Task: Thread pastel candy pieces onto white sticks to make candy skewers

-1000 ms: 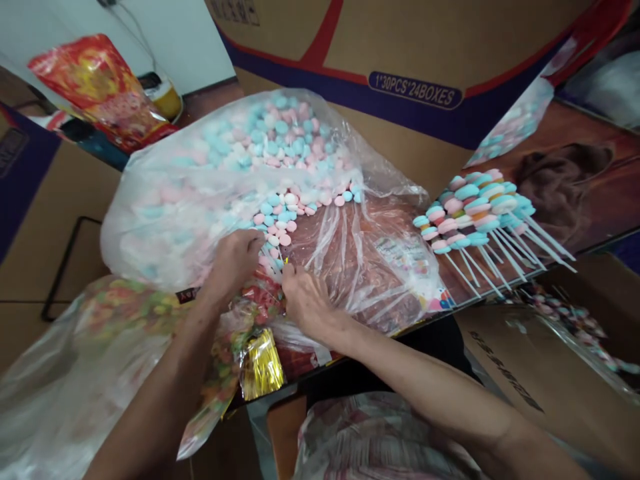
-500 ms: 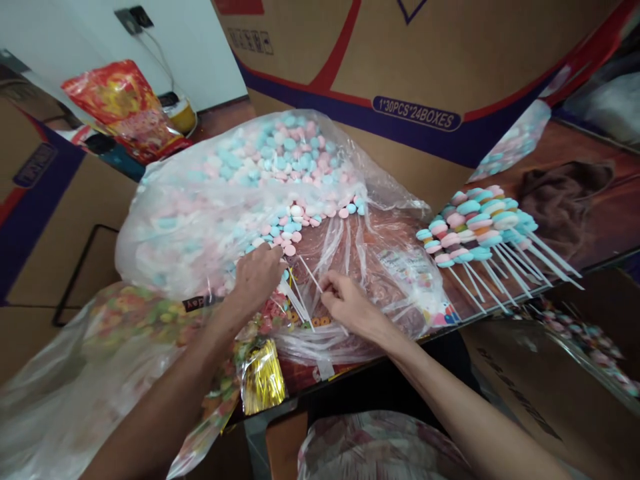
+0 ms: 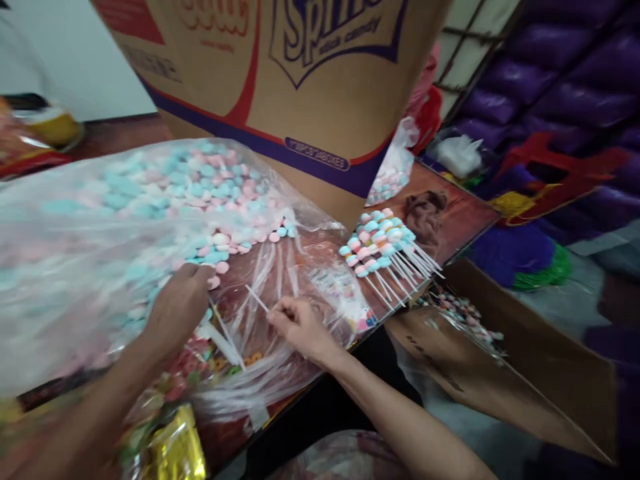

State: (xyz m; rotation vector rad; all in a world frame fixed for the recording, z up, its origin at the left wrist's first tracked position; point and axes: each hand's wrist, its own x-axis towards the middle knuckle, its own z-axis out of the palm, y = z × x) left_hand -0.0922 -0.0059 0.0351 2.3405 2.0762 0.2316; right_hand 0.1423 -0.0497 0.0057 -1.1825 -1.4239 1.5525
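Note:
My right hand (image 3: 303, 327) pinches a thin white stick (image 3: 256, 297), whose bare tip points up and to the left. At the mouth of a large clear bag (image 3: 320, 230), my left hand (image 3: 184, 303) is closed beside loose pink, blue and white candies (image 3: 220, 248). Its fingertips are turned away, so whatever they hold is hidden. Between the hands lie more white sticks (image 3: 225, 341) on the plastic. To the right, several finished candy skewers (image 3: 383, 243) lie in rows, their sticks towards the table's front edge.
Behind the bag stands a big printed carton (image 3: 210, 73). Gold twist ties (image 3: 179, 447) in a packet lie at front left. Beyond the skewers are a brown cloth (image 3: 425, 210) and a small candy bag (image 3: 393, 177). An open carton (image 3: 540, 373) holding wrapped skewers sits below the table's right edge.
The view has swung to the right, bringing more of the floor carton and purple packs into sight. My right hand still holds the stick, and my left remains at the loose candies.

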